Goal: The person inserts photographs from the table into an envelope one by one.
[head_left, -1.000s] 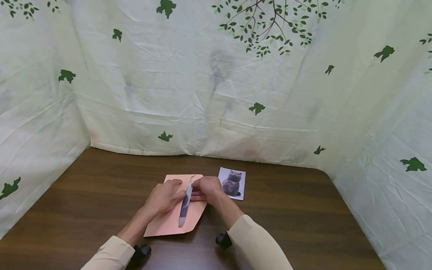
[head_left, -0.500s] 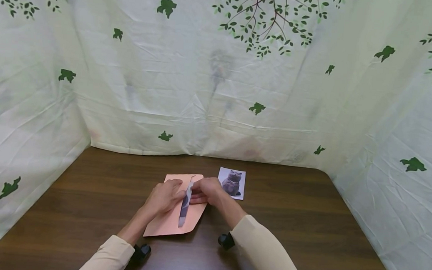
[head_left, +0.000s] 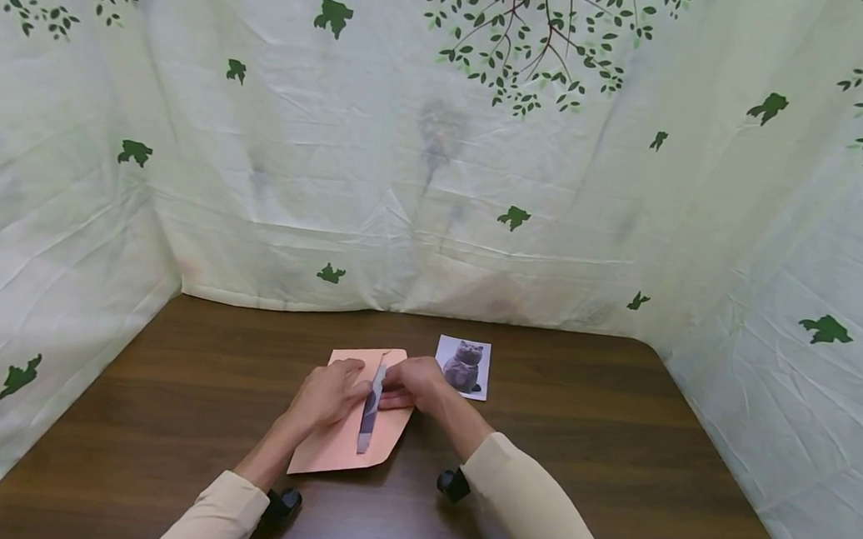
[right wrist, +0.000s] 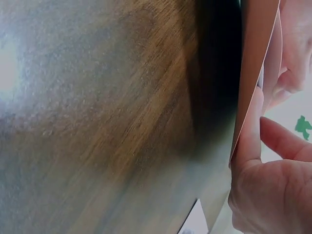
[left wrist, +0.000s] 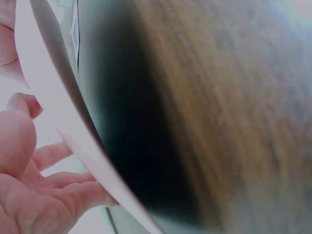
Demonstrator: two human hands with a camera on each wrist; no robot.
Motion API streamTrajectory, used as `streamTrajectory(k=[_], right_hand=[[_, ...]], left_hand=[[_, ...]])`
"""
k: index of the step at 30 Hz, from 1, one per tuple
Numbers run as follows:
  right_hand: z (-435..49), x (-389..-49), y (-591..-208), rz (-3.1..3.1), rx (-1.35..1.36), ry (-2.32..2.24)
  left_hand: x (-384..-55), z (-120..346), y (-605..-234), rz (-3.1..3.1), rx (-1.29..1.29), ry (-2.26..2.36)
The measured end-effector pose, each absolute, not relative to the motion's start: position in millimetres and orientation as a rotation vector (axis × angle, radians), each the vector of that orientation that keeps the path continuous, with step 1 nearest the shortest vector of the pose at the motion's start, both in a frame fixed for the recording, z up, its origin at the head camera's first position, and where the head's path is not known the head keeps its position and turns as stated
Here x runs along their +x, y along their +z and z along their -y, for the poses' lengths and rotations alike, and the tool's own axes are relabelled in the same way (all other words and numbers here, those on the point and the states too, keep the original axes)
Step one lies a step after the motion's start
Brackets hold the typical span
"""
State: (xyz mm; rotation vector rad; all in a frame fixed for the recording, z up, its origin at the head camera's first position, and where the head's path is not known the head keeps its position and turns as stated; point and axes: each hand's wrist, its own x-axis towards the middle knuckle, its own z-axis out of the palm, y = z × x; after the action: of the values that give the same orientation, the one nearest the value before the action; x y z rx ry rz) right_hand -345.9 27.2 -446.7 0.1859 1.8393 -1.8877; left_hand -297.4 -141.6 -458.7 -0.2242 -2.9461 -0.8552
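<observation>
A peach-coloured envelope (head_left: pixel 327 446) lies slanted in front of me in the head view, its pointed flap spread to the right. A narrow strip of a photo (head_left: pixel 367 422) shows along its mouth, the rest hidden inside. My left hand (head_left: pixel 327 396) holds the envelope's body, fingers over its top and thumb at the mouth's edge. The right hand (head_left: pixel 418 381) pinches the photo's far end, fingertips right at the mouth. In the right wrist view, a finger (right wrist: pixel 250 129) runs along the inside of the flap (right wrist: pixel 254 63).
A second photo, showing a grey cat (head_left: pixel 464 368), lies on the brown wooden table (head_left: pixel 578 430) just beyond my right hand. Black wrist cameras (head_left: pixel 452 484) hang under both forearms. A pale curtain (head_left: pixel 269 233) with leaf prints encloses the table's back and sides.
My right wrist and forearm have shifted slightly to the right, fingers staying at the envelope's mouth. The left hand, envelope and cat photo look unmoved.
</observation>
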Motion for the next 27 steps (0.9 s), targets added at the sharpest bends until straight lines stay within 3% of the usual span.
streamTrajectory(k=[27], right_hand=[[-20.5,-343.5,-450.7,-1.893,0.229,-1.936]], left_hand=[[-296.5,142.3,-459.6,2.945,-0.222,-0.866]])
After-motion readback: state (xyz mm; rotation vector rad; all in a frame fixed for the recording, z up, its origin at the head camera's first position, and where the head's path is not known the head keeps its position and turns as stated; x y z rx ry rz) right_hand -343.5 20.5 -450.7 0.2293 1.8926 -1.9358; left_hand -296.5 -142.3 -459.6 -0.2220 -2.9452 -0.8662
